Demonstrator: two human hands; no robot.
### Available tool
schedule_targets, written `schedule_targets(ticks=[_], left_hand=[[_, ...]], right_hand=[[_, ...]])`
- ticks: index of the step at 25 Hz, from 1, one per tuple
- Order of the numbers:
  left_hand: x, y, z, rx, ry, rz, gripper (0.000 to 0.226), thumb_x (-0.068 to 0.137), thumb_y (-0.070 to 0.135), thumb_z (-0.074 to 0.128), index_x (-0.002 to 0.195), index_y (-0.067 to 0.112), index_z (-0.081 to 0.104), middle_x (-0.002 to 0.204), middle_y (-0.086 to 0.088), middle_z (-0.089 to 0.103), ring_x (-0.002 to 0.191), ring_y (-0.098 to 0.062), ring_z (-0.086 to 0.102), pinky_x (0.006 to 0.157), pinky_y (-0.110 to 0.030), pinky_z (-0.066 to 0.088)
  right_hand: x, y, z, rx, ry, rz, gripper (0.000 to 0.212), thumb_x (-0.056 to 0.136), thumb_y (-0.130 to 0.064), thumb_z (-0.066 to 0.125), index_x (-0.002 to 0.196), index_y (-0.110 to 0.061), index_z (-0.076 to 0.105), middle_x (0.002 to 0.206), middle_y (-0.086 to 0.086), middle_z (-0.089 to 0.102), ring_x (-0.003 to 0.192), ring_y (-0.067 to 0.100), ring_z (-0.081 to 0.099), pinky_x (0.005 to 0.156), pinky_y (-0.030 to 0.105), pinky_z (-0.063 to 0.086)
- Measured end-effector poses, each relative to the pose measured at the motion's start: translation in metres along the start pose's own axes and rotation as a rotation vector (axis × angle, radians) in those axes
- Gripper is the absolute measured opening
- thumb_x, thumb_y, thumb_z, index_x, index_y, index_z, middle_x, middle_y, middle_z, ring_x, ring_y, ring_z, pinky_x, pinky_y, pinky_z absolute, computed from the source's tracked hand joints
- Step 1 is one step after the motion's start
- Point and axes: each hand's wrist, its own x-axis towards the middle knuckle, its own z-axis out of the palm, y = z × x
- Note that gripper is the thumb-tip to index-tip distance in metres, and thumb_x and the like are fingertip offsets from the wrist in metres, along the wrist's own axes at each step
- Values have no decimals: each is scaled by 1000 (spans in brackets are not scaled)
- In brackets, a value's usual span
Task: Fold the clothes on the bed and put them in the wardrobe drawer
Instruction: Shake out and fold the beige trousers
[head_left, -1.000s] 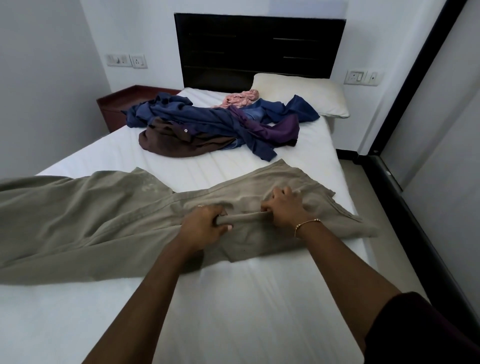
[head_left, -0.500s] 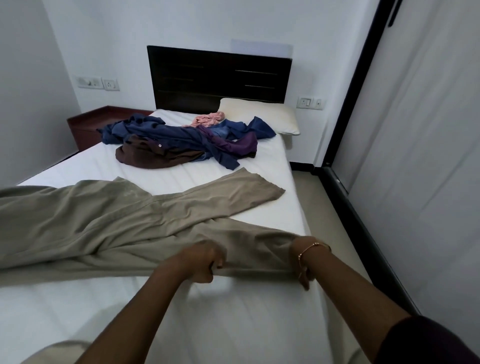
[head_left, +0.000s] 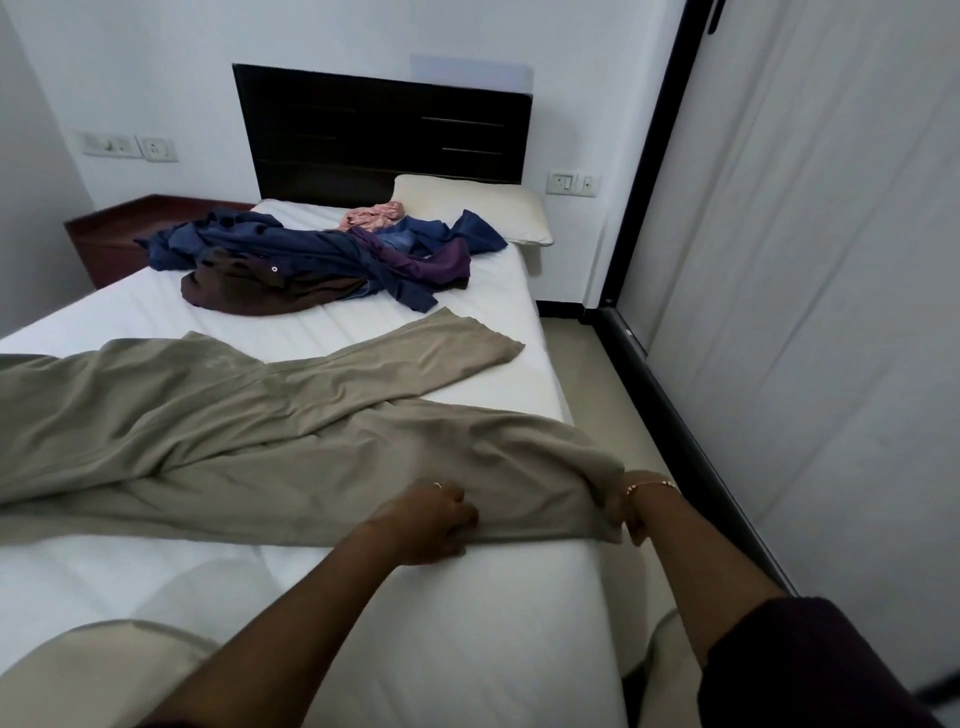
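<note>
Khaki trousers (head_left: 291, 431) lie spread across the white bed (head_left: 467, 623), one leg angled toward the right edge. My left hand (head_left: 428, 522) grips the near edge of the trousers with curled fingers. At the bed's right edge my right hand (head_left: 623, 506) holds the trousers' end, its fingers partly hidden under the cloth. A pile of unfolded clothes (head_left: 322, 265), blue, brown, purple and pink, sits near the head of the bed.
A cream pillow (head_left: 478, 213) lies against the dark headboard (head_left: 384, 130). A wooden bedside table (head_left: 124, 234) stands at the left. The wardrobe's pale sliding doors (head_left: 805, 312) run along the right, with a narrow floor strip (head_left: 587, 374) beside the bed.
Both hands have pulled the trousers' near part toward me and to the right, separating the two legs. My right hand has moved to the bed's right edge.
</note>
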Motion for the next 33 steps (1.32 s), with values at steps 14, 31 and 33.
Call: schedule_targets(ticks=[14, 31, 33], left_hand=[[40, 28, 25, -29, 466, 82, 32, 72, 36, 41, 56, 20, 64, 60, 4, 57, 51, -15, 57, 42, -15, 38], [58, 43, 39, -226, 542, 225, 13, 87, 28, 43, 77, 19, 45, 76, -2, 55, 71, -19, 51, 59, -30, 37], [59, 44, 43, -185, 470, 224, 15, 86, 36, 43, 84, 22, 48, 87, -4, 59, 83, -25, 60, 70, -30, 38]], right_hand=[[60, 22, 15, 1542, -51, -125, 77, 79, -78, 36, 113, -15, 63, 110, 6, 66, 107, 21, 58, 102, 35, 40], [105, 33, 27, 1638, 33, -130, 21, 96, -22, 50, 109, -9, 61, 114, 13, 63, 93, 21, 61, 77, 29, 51], [91, 44, 26, 1518, -183, -131, 32, 92, -38, 54, 106, -11, 63, 106, 10, 67, 92, 21, 64, 73, 30, 53]])
